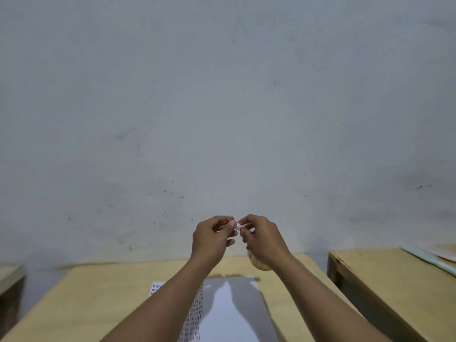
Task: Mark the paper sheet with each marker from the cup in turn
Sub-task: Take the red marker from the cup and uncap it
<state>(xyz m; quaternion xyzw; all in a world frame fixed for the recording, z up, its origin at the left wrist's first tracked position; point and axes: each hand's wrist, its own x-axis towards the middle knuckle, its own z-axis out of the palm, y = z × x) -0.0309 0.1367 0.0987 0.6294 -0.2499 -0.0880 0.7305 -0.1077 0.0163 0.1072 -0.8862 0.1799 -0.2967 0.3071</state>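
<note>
Both hands are raised in front of the wall, above the far edge of the table. My left hand (213, 236) and my right hand (260, 239) pinch a small whitish marker (237, 225) between their fingertips, one hand at each end. Whether the cap is on or off is hidden by the fingers. The white paper sheet (237, 314) lies on the table under my forearms, with rows of short red and dark marks along its left side. A tan cup (259, 265) stands behind the sheet, mostly hidden by my right wrist.
The wooden table (98, 304) runs to a grey wall. A second wooden table (394, 275) stands to the right across a gap, with pale flat items (434, 257) on it. Part of another table shows at the far left edge.
</note>
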